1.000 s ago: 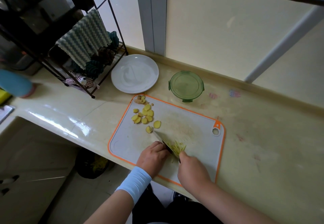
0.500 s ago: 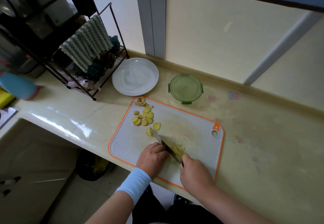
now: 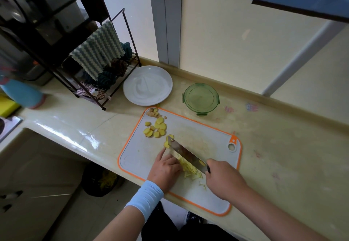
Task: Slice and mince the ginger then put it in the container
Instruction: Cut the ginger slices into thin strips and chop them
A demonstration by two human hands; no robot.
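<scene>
While the right hand [image 3: 222, 178] wraps around the dark handle of the knife [image 3: 186, 154], the broad steel blade slants up and to the left across the cutting board [image 3: 211, 142], its lower edge in the ginger strips [image 3: 190, 171]. The left hand [image 3: 166, 169] lies knuckles-up just left of the blade. Its fingers curl down onto the strips and pin them, and one finger stretches out flat toward the blade's far tip. A pale blue wristband [image 3: 146, 197] circles that wrist.

The strips are thin, pale yellow slivers in a loose heap — a few strays lie nearer the board's front edge. Round ginger slices [image 3: 156, 127], yellow and coin-like, sit near the board's far left corner, with knobbly brown trimmings [image 3: 153, 112] just beyond them. The board is grey-white with an orange rim and rounded corners. Behind it on the glossy cream counter [image 3: 283, 155] stands the round, translucent green container [image 3: 201, 99] — near a smooth white plate [image 3: 148, 86].
</scene>
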